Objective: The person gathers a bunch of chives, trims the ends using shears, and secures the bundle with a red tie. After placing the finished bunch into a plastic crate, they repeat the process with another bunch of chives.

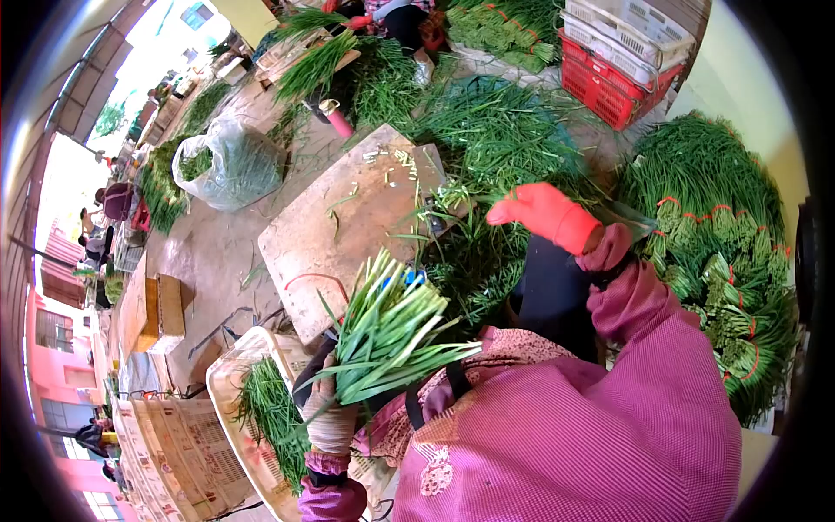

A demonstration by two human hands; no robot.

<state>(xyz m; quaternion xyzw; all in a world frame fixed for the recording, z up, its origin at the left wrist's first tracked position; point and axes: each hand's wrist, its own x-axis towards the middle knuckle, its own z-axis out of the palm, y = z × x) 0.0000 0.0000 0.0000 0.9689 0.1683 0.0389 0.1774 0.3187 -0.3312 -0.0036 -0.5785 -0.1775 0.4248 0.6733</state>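
My left hand [325, 402], in a pale, dirty glove, is closed around a bunch of garlic chives [396, 335]. Their pale cut stem ends point up and to the right. My right hand [544, 213], in an orange-red rubber glove, is over the heap of loose chives [500, 130]; its thumb sticks out to the left, and I see nothing held in it. Between the hands and farther away is a worn wooden board [335, 222] with cut stem bits [404, 161] on it. A red band-like loop [317, 278] lies at the board's near edge.
A cream plastic crate [228, 391] with chives stands beside my left arm. Banded chive bundles [713, 217] are stacked at the right. Red and white crates [609, 78], a plastic bag [230, 165] and a pink flask [337, 119] stand farther off. Another person's red-gloved hand [357, 22] is at the top.
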